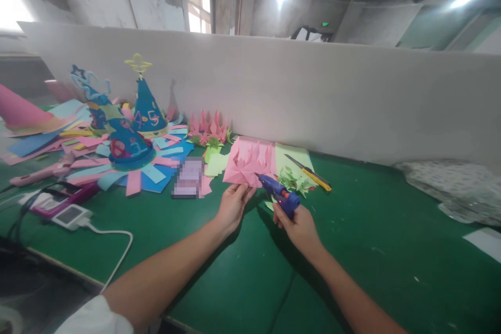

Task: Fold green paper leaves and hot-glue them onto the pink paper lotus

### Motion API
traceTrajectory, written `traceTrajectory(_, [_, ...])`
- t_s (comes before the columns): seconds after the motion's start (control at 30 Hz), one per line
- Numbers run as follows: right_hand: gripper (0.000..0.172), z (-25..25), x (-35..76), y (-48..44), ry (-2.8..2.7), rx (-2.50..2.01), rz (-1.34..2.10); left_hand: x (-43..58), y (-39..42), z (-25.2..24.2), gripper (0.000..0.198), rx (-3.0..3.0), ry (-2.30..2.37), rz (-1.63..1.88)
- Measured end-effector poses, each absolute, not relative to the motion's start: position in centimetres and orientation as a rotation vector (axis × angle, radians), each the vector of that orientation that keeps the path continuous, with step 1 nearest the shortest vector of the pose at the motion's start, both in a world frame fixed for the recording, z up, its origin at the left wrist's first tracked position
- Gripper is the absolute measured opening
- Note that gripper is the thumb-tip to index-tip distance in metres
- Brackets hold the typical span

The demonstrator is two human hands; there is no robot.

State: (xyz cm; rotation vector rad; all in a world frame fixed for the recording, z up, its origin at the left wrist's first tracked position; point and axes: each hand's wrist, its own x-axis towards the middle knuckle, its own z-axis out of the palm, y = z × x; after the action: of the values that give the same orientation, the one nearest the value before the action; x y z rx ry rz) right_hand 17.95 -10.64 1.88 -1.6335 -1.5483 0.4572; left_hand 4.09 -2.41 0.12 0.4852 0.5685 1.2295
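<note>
My right hand (pixel 295 224) grips a blue glue gun (pixel 279 193), whose nozzle points up and left at the base of a pink folded-paper piece (pixel 245 172). The fingers of my left hand (pixel 235 203) pinch the lower edge of that piece, which has pointed, petal-like tips. A pink paper sheet (pixel 270 147) lies behind it. Green paper leaf cutouts (pixel 293 180) sit just past the glue gun, beside a yellow utility knife (pixel 317 179) resting partly on a pale green sheet (pixel 291 150).
Decorated blue party hats (pixel 146 107), paper strips (pixel 133 182) and a pink paper flower (pixel 209 128) crowd the left and back. A phone (pixel 188 177), a pink glue gun (pixel 43 173) and a white charger (pixel 72 216) with cable lie leftward. Clear plastic (pixel 454 188) lies right, before a white partition (pixel 332 99).
</note>
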Motion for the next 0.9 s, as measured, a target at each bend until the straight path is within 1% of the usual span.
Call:
traceTrajectory(0.4, [0.043, 1.2, 18.0, -10.9, -1.564, -1.604, 0.525, 3.9, -2.3, 0.1, 0.014, 0.485, 0.543, 1.241])
traceTrajectory(0.53, [0.042, 1.0, 18.1, -10.8, -1.421, -1.557, 0.618, 3.8, -2.2, 0.0, 0.015, 0.487, 0.538, 1.251])
traceTrajectory(0.73, [0.049, 1.1, 18.1, -10.6, -1.302, -1.513, 0.767, 3.7, -2.2, 0.2, 0.018, 0.501, 0.544, 1.246])
traceTrajectory(0.8, [0.050, 1.0, 18.1, -10.5, -1.324, -1.526, 0.766, 3.7, -2.3, 0.3, 0.016, 0.504, 0.528, 1.240])
traceTrajectory(0.9, [0.047, 0.6, 18.0, -10.5, -1.418, -1.581, 0.688, 3.7, -2.2, 0.5, 0.014, 0.502, 0.517, 1.243])
